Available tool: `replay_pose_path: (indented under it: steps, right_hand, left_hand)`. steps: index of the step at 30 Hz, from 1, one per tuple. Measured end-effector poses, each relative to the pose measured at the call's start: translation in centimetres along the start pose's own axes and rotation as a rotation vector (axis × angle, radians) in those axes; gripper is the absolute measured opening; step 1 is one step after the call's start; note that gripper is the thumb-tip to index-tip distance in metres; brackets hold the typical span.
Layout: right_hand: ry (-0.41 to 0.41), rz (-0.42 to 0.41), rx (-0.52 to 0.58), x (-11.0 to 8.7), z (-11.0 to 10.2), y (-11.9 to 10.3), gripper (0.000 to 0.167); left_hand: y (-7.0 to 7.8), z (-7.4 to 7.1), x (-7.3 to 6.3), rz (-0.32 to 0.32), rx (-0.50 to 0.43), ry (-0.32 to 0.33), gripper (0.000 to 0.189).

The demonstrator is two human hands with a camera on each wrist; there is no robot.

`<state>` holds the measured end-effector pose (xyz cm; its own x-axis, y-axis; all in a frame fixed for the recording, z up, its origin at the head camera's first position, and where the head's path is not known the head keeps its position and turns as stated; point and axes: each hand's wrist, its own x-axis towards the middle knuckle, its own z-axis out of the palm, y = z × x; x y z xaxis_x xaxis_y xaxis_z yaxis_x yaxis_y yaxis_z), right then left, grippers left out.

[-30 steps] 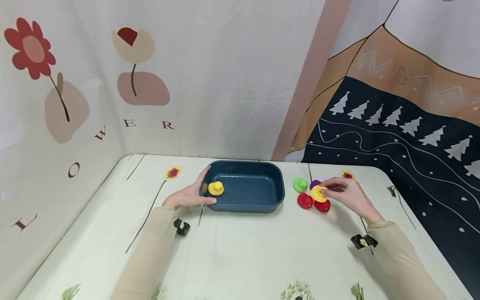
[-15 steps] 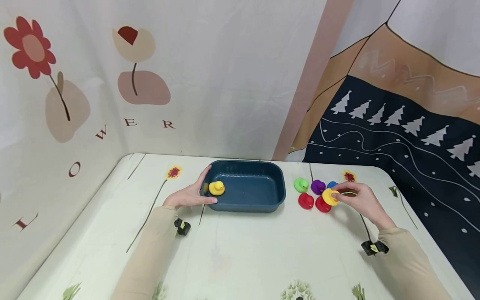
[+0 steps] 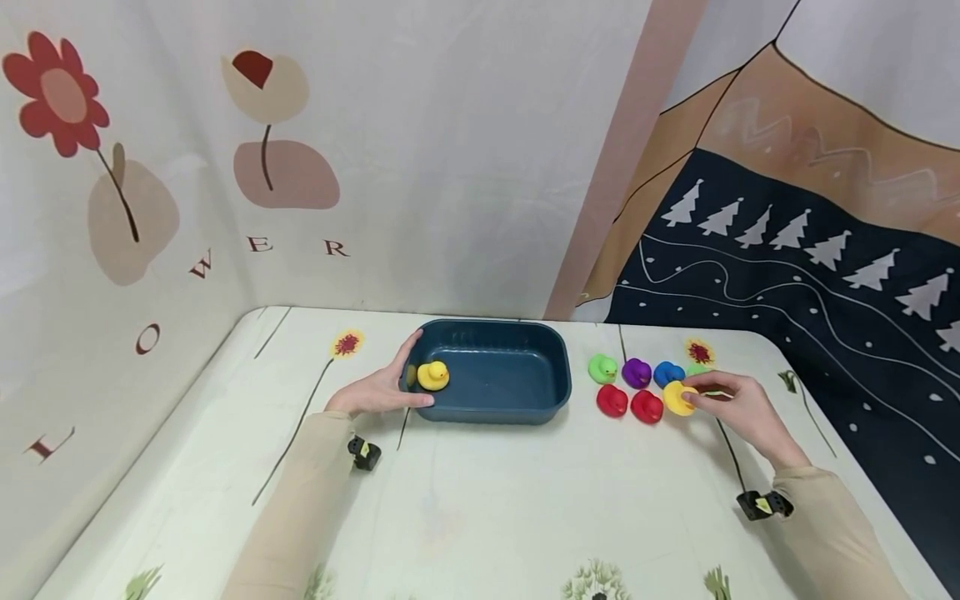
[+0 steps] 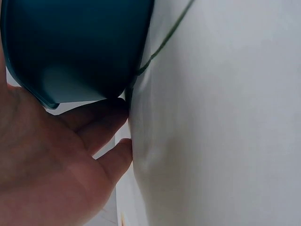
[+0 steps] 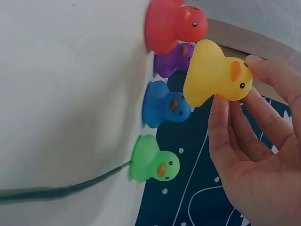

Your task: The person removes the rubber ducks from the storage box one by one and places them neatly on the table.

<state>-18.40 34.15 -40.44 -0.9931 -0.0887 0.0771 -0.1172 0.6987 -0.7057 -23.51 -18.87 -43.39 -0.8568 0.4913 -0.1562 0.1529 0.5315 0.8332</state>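
My right hand (image 3: 738, 408) pinches a yellow rubber duck (image 3: 677, 399) by its head, between thumb and fingertips. In the right wrist view that duck (image 5: 214, 75) is off the cloth, its face toward the camera. My left hand (image 3: 378, 392) grips the left end of a dark blue plastic basin (image 3: 491, 416), thumb at the front wall and fingers round the back corner. Inside the basin, at its left end, sits another yellow duck (image 3: 432, 377). Close to the right hand stand a blue duck (image 3: 667, 373), a red duck (image 3: 647, 407) and a light green duck (image 5: 153, 160), which the hand partly hides in the head view.
Between the basin and those ducks are a green duck (image 3: 602, 368), a purple duck (image 3: 636, 372) and a second red duck (image 3: 612, 402). A white flower-print cloth (image 3: 480, 508) covers the table. Hanging fabric (image 3: 435, 192) rises along its back edge.
The right hand has moved rightward with the yellow duck, from over the purple and red ducks to beside the right one. The blue and right green ducks have come into view. The left hand stays put.
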Motion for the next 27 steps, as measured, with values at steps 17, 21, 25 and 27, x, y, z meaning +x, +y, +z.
replay_pose_path:
  steps: [17, 21, 25, 27]
  right_hand:
    - [-0.022, 0.032, -0.002, -0.4, 0.9, 2.2, 0.034]
    - [-0.029, 0.056, 0.002, -0.3, 1.1, 2.3, 0.035]
    - [-0.029, 0.072, 0.010, -0.2, 1.2, 2.3, 0.036]
    - [-0.030, 0.077, 0.012, -0.2, 1.3, 2.4, 0.036]
  left_hand:
    - [0.0, 0.0, 0.0, -0.005, 0.009, 0.003, 0.114]
    - [-0.1, 0.0, 0.1, -0.003, 0.011, 0.003, 0.114]
    - [-0.2, 0.1, 0.1, 0.004, 0.011, 0.003, 0.114]
    - [-0.2, 0.1, 0.1, 0.006, 0.011, 0.004, 0.115]
